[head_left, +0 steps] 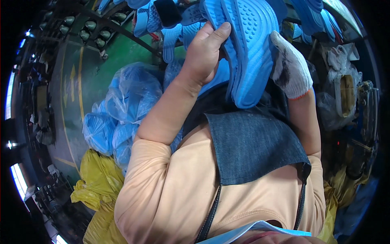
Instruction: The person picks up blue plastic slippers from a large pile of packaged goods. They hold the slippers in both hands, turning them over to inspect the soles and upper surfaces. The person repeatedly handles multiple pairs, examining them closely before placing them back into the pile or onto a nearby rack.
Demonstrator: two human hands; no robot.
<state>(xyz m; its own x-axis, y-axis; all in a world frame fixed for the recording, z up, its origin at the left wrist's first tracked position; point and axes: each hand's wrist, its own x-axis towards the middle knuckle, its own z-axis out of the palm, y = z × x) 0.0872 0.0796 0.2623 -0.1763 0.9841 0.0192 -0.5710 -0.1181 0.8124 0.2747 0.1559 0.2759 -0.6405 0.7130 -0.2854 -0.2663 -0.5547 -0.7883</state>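
A small stack of blue foam shoe soles (254, 53) stands on edge before my chest, toe ends running past the top of the picture. Rows of small round bumps cover the upper face of the front one. My bare left hand (206, 51) is closed on the stack's left edge, its thumb lying against the soles and its other fingers partly hidden. On the opposite edge my right hand (291, 67), in a white knit glove with dark stains, is closed around the side of the soles; some of its fingers are out of sight behind them.
More blue soles (172, 40) lie beyond my hands. Clear plastic bags of blue soles (132, 93) are piled to my left, above yellow sacks (99, 179). Metal machinery (365, 110) and clear plastic bags (343, 61) stand at the right. A dark apron (256, 146) covers my lap.
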